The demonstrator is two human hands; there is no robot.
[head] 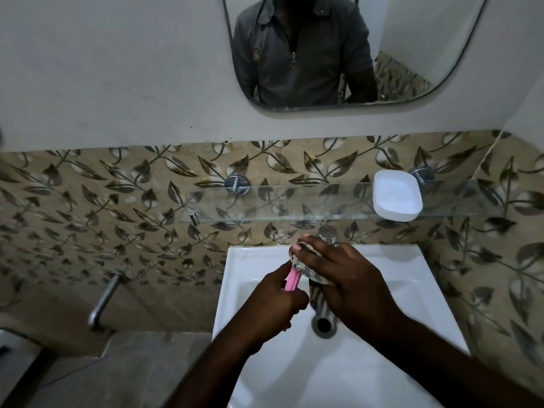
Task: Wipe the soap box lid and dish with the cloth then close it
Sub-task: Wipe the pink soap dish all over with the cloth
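wiping is underway: i am holding the pink piece (pixel 293 279), the lid i think, edge-on over the sink (pixel 424 290), my left hand (pixel 273 301) curling round it while my right hand (pixel 344 284) is gripping the bunched cloth (pixel 312 273) and pressing it against the piece. the white dish (pixel 396 195) is sitting open on the glass shelf (pixel 294 204), well apart. next i am expecting to fetch it, wipe it and seat the lid squarely.

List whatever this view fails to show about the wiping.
- The pink soap box piece: head view, mostly covered by the left hand and cloth; lid or dish unclear.
- The tap: head view, mostly behind the right hand.
- The sink drain: head view, partly under the hanging cloth.
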